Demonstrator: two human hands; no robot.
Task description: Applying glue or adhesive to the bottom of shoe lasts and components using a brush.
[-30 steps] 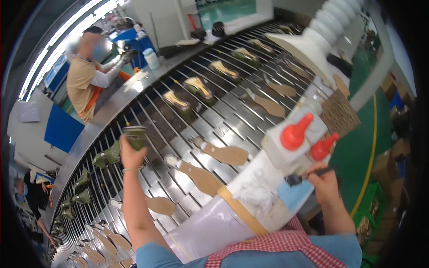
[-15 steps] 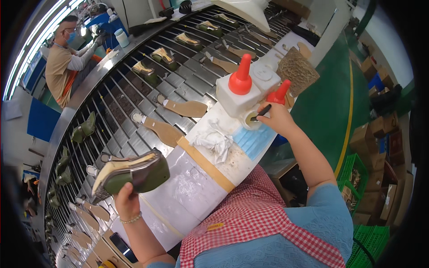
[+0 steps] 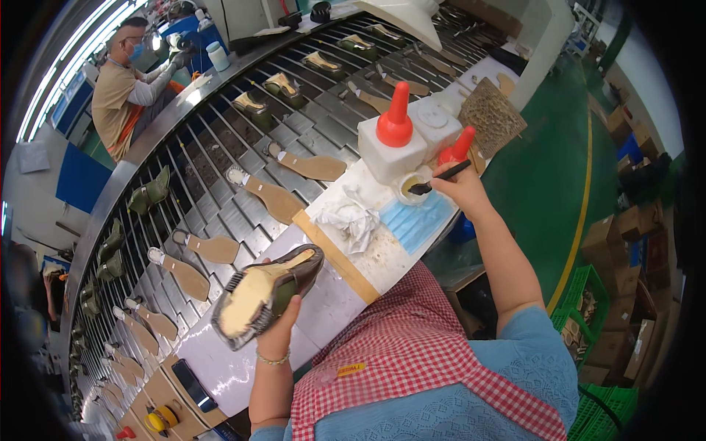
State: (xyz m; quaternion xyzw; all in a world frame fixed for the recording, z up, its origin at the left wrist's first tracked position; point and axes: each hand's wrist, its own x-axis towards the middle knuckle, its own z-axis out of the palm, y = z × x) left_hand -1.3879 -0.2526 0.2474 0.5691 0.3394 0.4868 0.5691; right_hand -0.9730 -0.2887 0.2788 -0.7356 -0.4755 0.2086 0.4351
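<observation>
My left hand grips a dark green shoe upper on its last, turned so that its pale underside faces up, with pleated edges around the toe. It is held above the white-covered board. In my right hand is a black-handled brush, its dark bristles at the mouth of a small white cup of yellowish liquid. Behind the cup stands a white square bottle with a red cone nozzle; another red nozzle shows beside my right hand. A crumpled white tissue and a blue face mask lie nearby.
A curved rod conveyor carries tan insoles and several green uppers. Across it sits a co-worker. A phone and a yellow tape measure lie at lower left. Boxes and green crates stand right.
The shoe upper has moved right and nearer, turning from its side to underside up. The brush has lifted slightly and lies flatter, showing more of its handle and bristles.
</observation>
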